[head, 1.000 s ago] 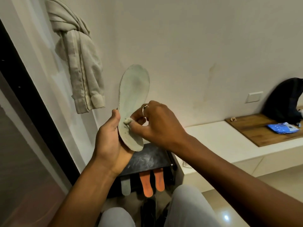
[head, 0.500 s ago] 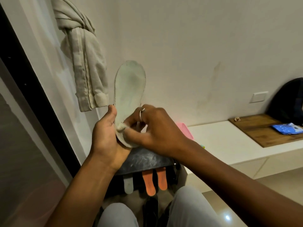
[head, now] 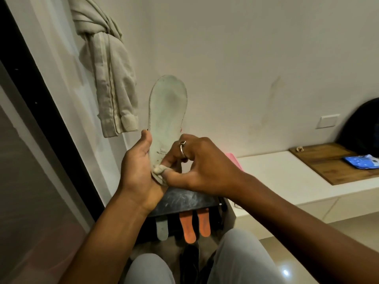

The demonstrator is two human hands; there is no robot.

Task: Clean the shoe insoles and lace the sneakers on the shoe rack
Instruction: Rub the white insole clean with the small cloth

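A pale grey-green insole (head: 167, 111) stands upright in front of the wall, toe end up. My left hand (head: 139, 169) grips its heel end, thumb along the left edge. My right hand (head: 196, 167), with a ring on one finger, pinches a small crumpled wipe (head: 159, 171) and presses it against the insole's heel area. Below my hands is the dark shoe rack (head: 184, 199). A grey insole (head: 162, 229) and two orange insoles (head: 189, 227) stick out from its lower shelf.
A beige cloth (head: 110, 78) hangs knotted on the wall at upper left. A white ledge (head: 287, 181) runs to the right, bearing a wooden board (head: 332, 167), a blue packet (head: 361, 161), a black bag (head: 363, 128) and something pink (head: 230, 158). My knees (head: 235, 257) are at the bottom.
My right hand has slid the wipe down the insole toward the heel. The view has shifted a little; the insole stays upright in my left hand.
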